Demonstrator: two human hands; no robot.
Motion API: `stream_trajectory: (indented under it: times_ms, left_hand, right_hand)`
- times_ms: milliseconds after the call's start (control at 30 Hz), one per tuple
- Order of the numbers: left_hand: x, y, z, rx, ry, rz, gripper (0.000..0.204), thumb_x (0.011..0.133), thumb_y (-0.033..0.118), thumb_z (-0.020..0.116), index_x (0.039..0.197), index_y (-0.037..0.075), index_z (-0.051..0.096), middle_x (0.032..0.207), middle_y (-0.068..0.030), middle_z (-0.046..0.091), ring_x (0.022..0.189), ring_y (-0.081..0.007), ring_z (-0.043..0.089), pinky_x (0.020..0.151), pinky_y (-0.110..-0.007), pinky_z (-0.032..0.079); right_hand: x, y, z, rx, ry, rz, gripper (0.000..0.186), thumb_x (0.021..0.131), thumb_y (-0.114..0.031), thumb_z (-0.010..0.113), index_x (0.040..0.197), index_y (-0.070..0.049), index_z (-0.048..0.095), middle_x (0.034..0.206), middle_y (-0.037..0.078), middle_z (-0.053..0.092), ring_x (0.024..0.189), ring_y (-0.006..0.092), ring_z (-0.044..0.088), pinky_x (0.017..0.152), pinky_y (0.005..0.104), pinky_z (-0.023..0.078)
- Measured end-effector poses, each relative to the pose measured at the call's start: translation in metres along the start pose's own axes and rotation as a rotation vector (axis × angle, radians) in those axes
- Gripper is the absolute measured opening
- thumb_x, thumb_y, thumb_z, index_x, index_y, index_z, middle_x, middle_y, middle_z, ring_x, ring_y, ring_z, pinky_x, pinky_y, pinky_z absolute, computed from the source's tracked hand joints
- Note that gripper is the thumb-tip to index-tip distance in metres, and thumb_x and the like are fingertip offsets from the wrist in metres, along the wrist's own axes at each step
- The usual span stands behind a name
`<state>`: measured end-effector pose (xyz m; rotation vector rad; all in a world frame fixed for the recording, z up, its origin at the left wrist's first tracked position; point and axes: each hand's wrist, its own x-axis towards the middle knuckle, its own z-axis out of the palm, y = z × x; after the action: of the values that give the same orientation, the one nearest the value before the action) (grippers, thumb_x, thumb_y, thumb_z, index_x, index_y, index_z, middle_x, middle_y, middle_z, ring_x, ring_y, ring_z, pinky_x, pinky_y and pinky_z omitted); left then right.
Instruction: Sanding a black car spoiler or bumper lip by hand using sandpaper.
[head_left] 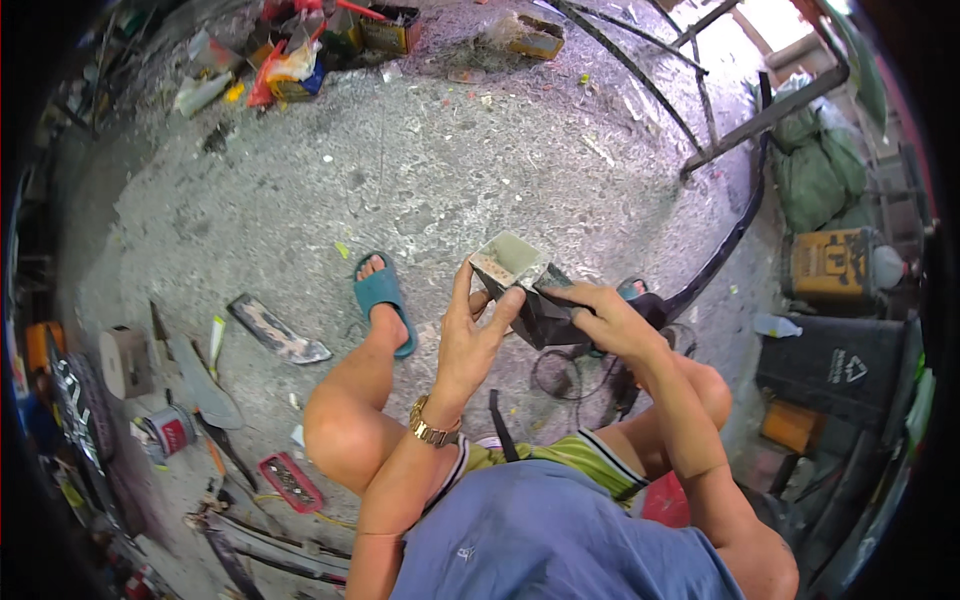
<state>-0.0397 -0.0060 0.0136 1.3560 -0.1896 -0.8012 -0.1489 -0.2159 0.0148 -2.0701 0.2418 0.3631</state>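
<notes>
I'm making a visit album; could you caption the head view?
Left hand holds, and right hand touches, a dark, angular piece with a pale hollow end above a littered floor.

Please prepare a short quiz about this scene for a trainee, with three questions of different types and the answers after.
1. True or false: the left hand is touching the boxy piece, which has dark sides.
2. Choose one. What colour are the sandals?
A) Red
B) Teal
C) White
3. Fill in the blank: the metal watch is worn on the person's ____ wrist.

Key:
1. True; its thumb lies on the piece.
2. B
3. Left
</notes>
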Motion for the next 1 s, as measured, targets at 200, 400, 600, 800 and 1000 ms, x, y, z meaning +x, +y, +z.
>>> stream_trajectory:
  times_ms: [200,400,600,800,1000]
  left_hand:
    - [0.011,-0.008,-0.008,-0.059,0.158,0.005,0.045,0.102,0.027,0.057,0.13,-0.008,0.054,0.128,-0.0109,0.059,0.12,-0.0137,0.052,0.105,-0.028,0.038]
    - [0.039,-0.014,-0.021,0.01,0.308,-0.055,0.024,0.098,0.03,0.062,0.101,0.008,0.07,0.087,0.0063,0.059,0.083,-0.0026,0.052,0.077,-0.022,0.04]
    - [0.055,0.011,-0.033,0.309,0.379,0.152,0.034,0.099,0.031,0.059,0.106,0.001,0.072,0.104,-0.0049,0.07,0.089,-0.0085,0.059,0.072,-0.029,0.043]
    - [0.065,0.019,-0.043,0.287,-0.019,-0.232,0.033,0.096,0.031,0.065,0.101,-0.001,0.073,0.1,-0.0059,0.071,0.089,-0.0113,0.063,0.083,-0.03,0.048]
    - [0.089,0.04,-0.054,0.632,0.076,0.029,0.04,0.096,0.037,0.064,0.117,0.002,0.069,0.107,-0.0066,0.072,0.1,-0.0157,0.064,0.087,-0.032,0.047]
  right_hand:
    - [0.008,-0.03,0.053,-0.375,0.273,-0.057,0.075,0.077,-0.038,0.075,0.135,0.004,0.052,0.143,0.024,0.046,0.114,0.0365,0.056,0.098,0.0419,0.048]
    - [0.019,-0.015,0.083,-0.393,0.405,-0.063,0.075,0.074,-0.026,0.077,0.137,0.003,0.048,0.152,0.018,0.036,0.124,0.0336,0.048,0.098,0.0427,0.049]
    - [0.008,-0.016,0.079,-0.342,0.361,-0.072,0.071,0.078,-0.022,0.073,0.137,0.005,0.045,0.153,0.019,0.033,0.127,0.0346,0.045,0.101,0.0427,0.047]
    - [0.005,-0.02,0.076,-0.306,0.341,-0.059,0.072,0.078,-0.022,0.072,0.138,0.005,0.044,0.153,0.018,0.033,0.128,0.0347,0.045,0.1,0.0443,0.047]
    - [0.001,-0.02,0.077,-0.306,0.35,-0.05,0.072,0.078,-0.022,0.072,0.139,0.004,0.044,0.154,0.018,0.032,0.128,0.0344,0.046,0.099,0.0447,0.047]
